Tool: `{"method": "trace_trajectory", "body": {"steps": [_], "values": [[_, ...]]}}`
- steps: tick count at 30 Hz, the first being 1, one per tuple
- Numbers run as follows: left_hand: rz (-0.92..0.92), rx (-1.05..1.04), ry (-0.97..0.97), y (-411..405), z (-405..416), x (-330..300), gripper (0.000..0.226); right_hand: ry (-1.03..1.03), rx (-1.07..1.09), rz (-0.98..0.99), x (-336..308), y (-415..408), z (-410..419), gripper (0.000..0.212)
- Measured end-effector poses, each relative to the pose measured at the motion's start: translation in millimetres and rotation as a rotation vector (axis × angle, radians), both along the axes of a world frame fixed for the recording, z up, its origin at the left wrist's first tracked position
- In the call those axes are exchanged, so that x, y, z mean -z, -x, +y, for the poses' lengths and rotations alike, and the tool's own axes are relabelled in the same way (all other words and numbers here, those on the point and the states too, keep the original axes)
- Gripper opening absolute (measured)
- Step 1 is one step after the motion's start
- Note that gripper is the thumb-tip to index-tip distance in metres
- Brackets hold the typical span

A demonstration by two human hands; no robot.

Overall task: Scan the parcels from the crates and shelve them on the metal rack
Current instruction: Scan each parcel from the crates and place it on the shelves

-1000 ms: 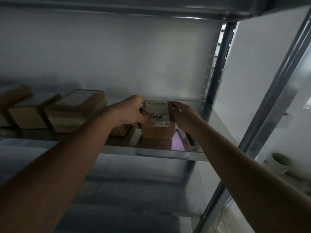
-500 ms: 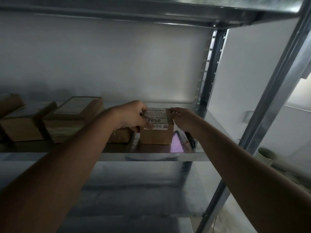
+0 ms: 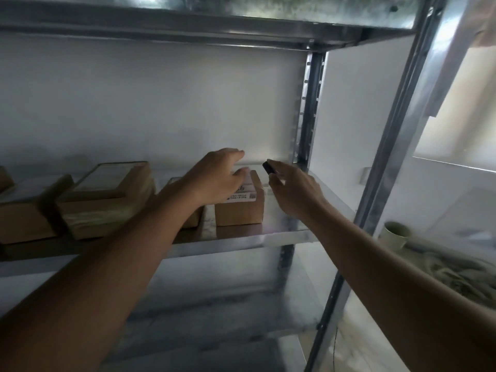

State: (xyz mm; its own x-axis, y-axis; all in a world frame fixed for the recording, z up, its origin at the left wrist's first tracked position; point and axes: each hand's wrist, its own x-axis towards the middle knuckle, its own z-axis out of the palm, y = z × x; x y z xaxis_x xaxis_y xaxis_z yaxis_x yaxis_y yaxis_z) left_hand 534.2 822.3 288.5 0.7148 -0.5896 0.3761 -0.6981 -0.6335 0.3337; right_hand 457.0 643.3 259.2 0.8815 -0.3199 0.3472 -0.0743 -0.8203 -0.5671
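Left hand (image 3: 217, 178), fingers straight and relaxed, rests over the small brown cardboard parcel with a white label (image 3: 240, 204), which stands on the galvanised metal rack shelf (image 3: 284, 232). Right hand (image 3: 291, 189), at the parcel's three o'clock, pinches a small black object (image 3: 269, 167), possibly a scanner. Larger brown boxes (image 3: 107, 194) crowd nine o'clock; open shelf lies toward three.

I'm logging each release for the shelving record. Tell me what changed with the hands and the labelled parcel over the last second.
Both hands let go of the labelled parcel. The left hand lifted, fingers now straight above its top. The right hand drew off to the right, holding a small dark object. The parcel sits where it was on the shelf, and the other parcels to its left have not moved.
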Motion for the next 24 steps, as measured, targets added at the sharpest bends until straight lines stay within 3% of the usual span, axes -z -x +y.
{"method": "trace_trajectory", "body": {"steps": [12,24], "values": [[-0.132,0.305,-0.086,68,-68,20,0.057,0.202,0.313,0.034,20,121,-35,0.046],[-0.138,0.619,-0.150,233,-193,37,0.061,0.195,0.644,0.104,45,331,-101,0.050]]}}
